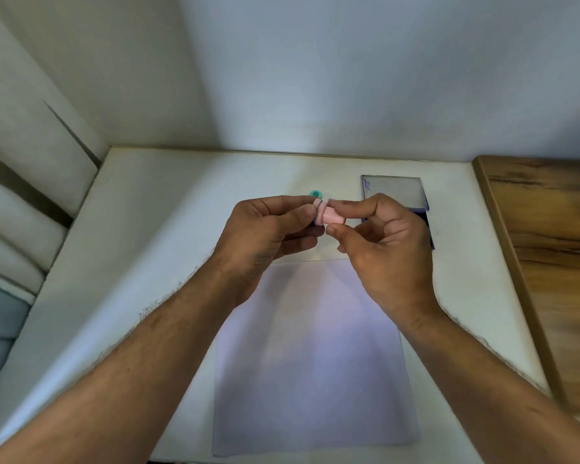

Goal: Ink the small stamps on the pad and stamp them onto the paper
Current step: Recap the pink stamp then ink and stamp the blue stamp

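Above the far edge of the pale sheet of paper (315,356), the small pink cylindrical plastic stamp (329,216) lay sideways, pinched between left hand (268,229) and right hand (385,242), the open purple ink pad (395,195) nearer the right.

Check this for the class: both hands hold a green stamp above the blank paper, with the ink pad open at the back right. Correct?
Not quite. The head view shows the held stamp is pink; the green stamp lies on the table behind. Both hands, left hand and right hand, blank paper and open ink pad are right.
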Action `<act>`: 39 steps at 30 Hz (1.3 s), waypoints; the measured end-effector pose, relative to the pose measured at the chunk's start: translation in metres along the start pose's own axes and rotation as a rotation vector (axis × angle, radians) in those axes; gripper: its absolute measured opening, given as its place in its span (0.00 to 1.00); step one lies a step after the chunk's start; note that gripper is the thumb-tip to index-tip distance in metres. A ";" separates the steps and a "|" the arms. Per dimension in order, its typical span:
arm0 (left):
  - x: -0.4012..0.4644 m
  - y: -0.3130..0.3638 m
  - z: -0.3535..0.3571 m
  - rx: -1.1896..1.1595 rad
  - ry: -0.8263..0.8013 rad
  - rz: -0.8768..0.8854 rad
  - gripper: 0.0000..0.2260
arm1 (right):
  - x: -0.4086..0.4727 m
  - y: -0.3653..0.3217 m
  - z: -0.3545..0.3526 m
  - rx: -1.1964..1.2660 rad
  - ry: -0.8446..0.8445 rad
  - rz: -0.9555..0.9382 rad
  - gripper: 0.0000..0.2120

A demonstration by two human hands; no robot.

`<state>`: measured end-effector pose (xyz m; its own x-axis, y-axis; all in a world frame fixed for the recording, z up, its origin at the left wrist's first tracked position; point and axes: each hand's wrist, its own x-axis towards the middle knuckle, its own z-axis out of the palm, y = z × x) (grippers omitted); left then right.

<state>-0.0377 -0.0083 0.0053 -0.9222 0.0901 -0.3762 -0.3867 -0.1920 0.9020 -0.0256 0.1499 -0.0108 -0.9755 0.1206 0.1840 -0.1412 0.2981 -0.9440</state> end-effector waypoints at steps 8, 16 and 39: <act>0.001 0.000 -0.003 0.005 -0.049 -0.030 0.10 | -0.002 0.012 -0.001 -0.184 0.010 -0.342 0.10; 0.001 0.002 -0.010 0.003 -0.111 -0.011 0.11 | 0.000 0.012 -0.003 -0.252 0.006 -0.396 0.11; -0.004 0.002 -0.006 0.118 0.005 0.257 0.09 | 0.001 -0.012 0.004 0.238 -0.045 0.208 0.07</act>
<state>-0.0351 -0.0147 0.0075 -0.9900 0.0485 -0.1323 -0.1364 -0.0928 0.9863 -0.0253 0.1424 0.0000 -0.9934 0.1116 -0.0266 0.0313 0.0409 -0.9987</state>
